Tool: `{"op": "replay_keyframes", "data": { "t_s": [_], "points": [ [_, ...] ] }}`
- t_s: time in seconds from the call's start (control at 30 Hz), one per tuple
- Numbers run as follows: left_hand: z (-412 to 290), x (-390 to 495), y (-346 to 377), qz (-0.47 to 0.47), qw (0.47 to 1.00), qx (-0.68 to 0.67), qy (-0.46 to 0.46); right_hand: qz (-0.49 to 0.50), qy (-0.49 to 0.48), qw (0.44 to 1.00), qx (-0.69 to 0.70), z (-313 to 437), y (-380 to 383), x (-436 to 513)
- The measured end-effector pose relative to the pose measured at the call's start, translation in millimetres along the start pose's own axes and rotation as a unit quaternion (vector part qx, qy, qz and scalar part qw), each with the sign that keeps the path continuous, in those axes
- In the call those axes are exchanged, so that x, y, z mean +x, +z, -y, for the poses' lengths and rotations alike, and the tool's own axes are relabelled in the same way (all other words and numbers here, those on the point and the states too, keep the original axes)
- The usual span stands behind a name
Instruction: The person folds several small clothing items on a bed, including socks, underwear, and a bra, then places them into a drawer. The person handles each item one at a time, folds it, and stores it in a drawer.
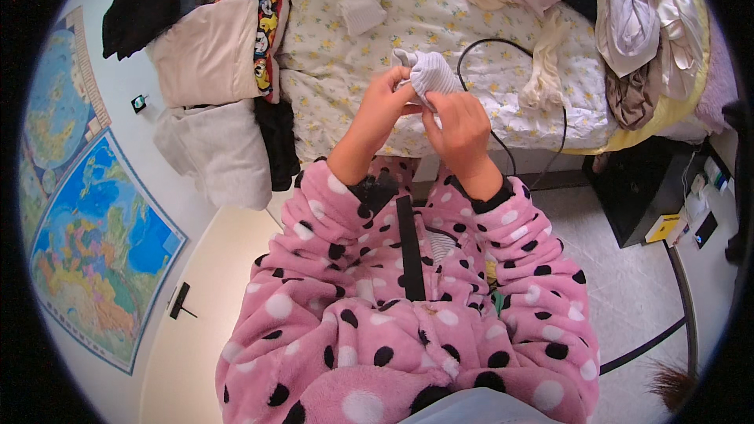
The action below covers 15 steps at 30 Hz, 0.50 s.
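Both my hands meet over the near part of a bed. My left hand point(386, 100) pinches one side of a pale ribbed sock-like cloth point(435, 73), its thumb and fingers pressed near the opening. On the other side, my right hand point(462, 123) grips the lower edge of the same cloth. It is bunched and partly folded over itself, so its full shape cannot be made out. Beyond it, a small folded white cloth point(363, 15) lies on the flowered bed sheet point(330, 76).
Folded clothes point(206, 53) are stacked at the left, above a grey folded garment point(218, 150). A black cable point(492, 41) loops across the sheet beside a crumpled cream stocking point(545, 65). More garments point(630, 23) pile up at right. A black cabinet point(642, 188) stands below.
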<state>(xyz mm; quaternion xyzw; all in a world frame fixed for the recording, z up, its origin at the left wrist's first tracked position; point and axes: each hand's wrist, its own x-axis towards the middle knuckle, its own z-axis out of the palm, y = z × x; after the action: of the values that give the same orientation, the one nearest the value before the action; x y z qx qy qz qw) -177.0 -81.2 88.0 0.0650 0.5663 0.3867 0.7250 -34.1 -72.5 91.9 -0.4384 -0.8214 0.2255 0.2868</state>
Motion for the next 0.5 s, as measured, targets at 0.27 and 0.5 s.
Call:
{"op": "replay_keyframes", "data": {
  "t_s": [0.27,0.5],
  "points": [
    [8.8,-7.6,-13.5,-0.094,0.984,0.144,0.037,0.071,0.093,0.980,0.160,12.1,0.3,-10.3],
    [26.3,-13.7,-12.8,0.088,0.982,0.136,0.097,0.048,0.388,0.903,0.177,-4.7,12.6,5.2]
  ]
}}
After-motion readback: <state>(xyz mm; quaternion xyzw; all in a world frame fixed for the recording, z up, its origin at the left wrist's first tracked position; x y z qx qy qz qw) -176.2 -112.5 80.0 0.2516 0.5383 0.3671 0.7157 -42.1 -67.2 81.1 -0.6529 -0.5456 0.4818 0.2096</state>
